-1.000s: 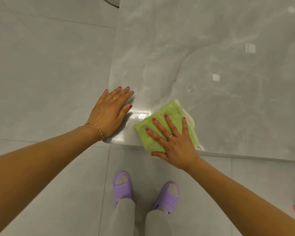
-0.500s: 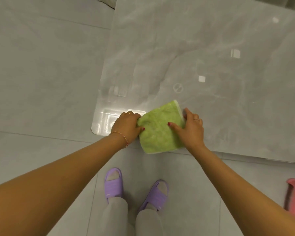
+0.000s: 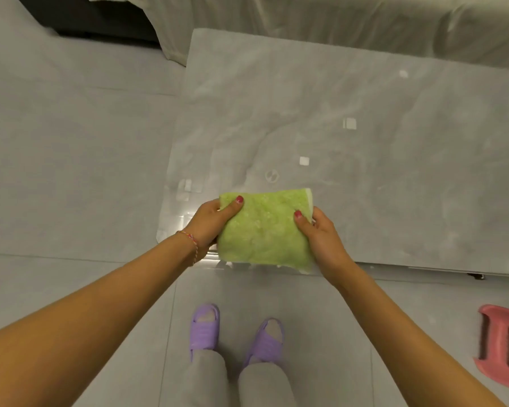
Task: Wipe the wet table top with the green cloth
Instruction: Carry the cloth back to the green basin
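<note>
Green terry, folded into a thick pad, is what both hands are gripping: the green cloth (image 3: 265,230) is sitting over the near edge of the table top (image 3: 365,160), close to its near left corner, and whether its underside is touching the surface or hanging just above it cannot be told. The left hand (image 3: 207,224) is clamping the cloth's left edge, thumb lying on top with a red-painted nail and the other fingers tucked out of sight beneath. The right hand (image 3: 321,236) is doing the same on the right edge, thumb pressed on the top face, fingers curled round the side where a pale underside of the cloth is showing. A thin woven bracelet (image 3: 192,245) is circling the left wrist. The table top is grey and marbled, glinting with bright reflections near the left corner (a sheen that could be water or only the lights). Below, the person is standing on a grey tiled floor (image 3: 56,171) in purple slippers (image 3: 204,327), and a pink plastic stool (image 3: 503,342) is poking in at the lower right edge.
</note>
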